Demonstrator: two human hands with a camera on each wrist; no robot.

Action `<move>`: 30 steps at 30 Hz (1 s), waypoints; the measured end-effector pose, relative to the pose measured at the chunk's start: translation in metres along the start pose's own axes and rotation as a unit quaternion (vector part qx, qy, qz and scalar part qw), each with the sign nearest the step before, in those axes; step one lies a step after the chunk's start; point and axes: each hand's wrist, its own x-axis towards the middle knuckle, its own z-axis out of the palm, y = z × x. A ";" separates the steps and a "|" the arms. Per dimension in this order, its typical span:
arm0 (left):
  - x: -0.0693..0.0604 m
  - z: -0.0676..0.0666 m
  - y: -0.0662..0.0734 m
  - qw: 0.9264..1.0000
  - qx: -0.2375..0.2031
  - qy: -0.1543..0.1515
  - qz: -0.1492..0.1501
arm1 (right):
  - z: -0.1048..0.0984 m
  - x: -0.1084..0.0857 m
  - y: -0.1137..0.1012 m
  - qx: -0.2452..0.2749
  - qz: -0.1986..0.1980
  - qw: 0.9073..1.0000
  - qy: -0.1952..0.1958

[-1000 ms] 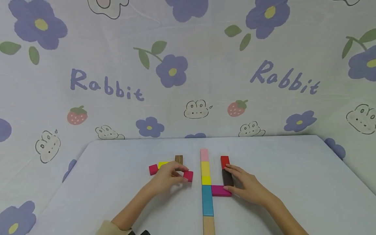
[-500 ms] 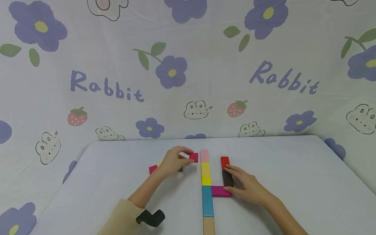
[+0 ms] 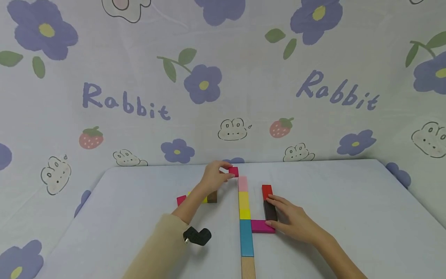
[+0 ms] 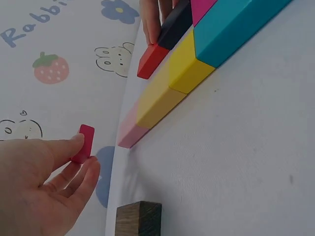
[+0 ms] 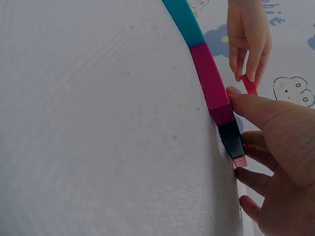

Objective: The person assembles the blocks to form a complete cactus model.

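My left hand [image 3: 214,179] pinches a small red-pink block [image 3: 234,172] between thumb and fingers, close to the far end of the block row, by the pink block [image 3: 242,184]. Beyond the pink block, the row holds yellow blocks [image 3: 244,200], a blue block [image 3: 246,238] and a wooden block [image 3: 248,267]. My right hand [image 3: 296,223] rests with its fingers on the black block [image 3: 270,211] and its thumb at the magenta block [image 3: 262,226]. A red block [image 3: 266,192] touches the black one's far end.
Left of the row lie a brown block [image 3: 212,197], a yellow piece [image 3: 204,200] and a red-pink cube [image 3: 181,200], partly hidden by my left arm. A patterned cloth with flowers and rabbits hangs behind the white table [image 3: 331,182].
My left hand has moved away from me and slightly right, carrying the red-pink block from beside the row's yellow part to its far end. The right hand stays on the blocks.
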 end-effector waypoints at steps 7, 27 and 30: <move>0.018 0.012 -0.006 1.000 0.006 0.017 -0.009 | 0.000 0.000 0.003 -0.001 -0.009 1.000 0.004; 0.031 0.027 -0.018 0.997 0.044 0.040 -0.038 | -0.001 -0.002 0.000 -0.003 -0.011 1.000 0.003; 0.031 0.027 -0.020 0.998 0.045 0.034 -0.041 | -0.001 -0.002 -0.001 -0.003 -0.008 1.000 0.002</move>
